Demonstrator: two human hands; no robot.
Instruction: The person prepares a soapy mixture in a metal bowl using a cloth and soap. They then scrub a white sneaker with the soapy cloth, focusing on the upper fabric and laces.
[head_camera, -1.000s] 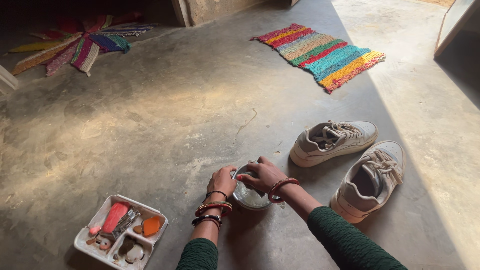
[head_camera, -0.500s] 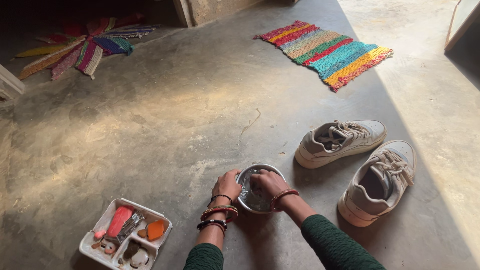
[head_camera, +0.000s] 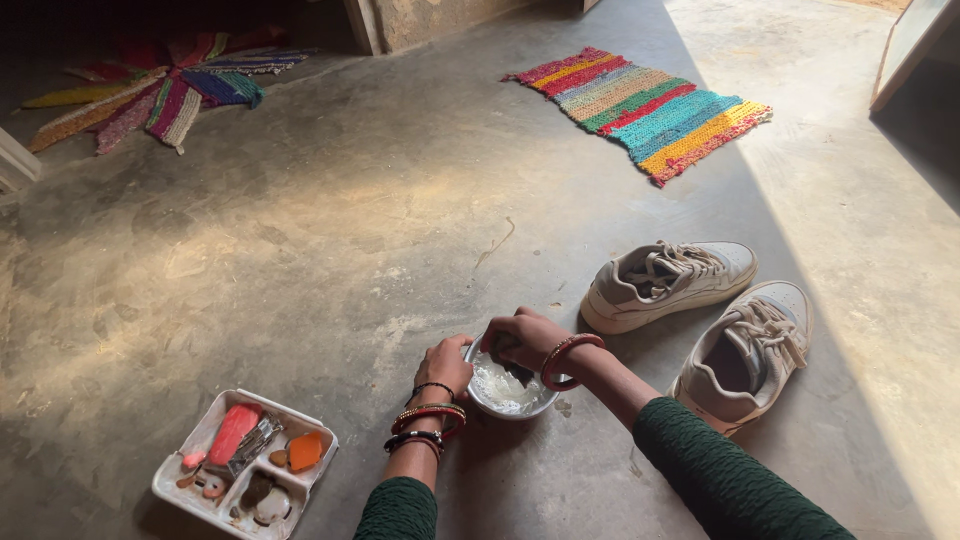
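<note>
The bowl (head_camera: 505, 385) sits on the floor (head_camera: 330, 250), holding white foam. The left hand (head_camera: 445, 365) grips its near-left rim. The right hand (head_camera: 530, 340) reaches into it from above, fingers curled around something dark; what it is cannot be told. Two shoes (head_camera: 700, 320) lie just right. A white tray (head_camera: 175, 478) of small items sits to the left.

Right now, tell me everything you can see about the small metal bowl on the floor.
The bowl is small, round and shiny, metal by its look, standing upright on the grey floor. It holds white foamy liquid. The left hand grips its near-left rim; the right hand curls over the top, fingers dipping inside around something dark. It stands between a white compartment tray and two pale sneakers.
</note>
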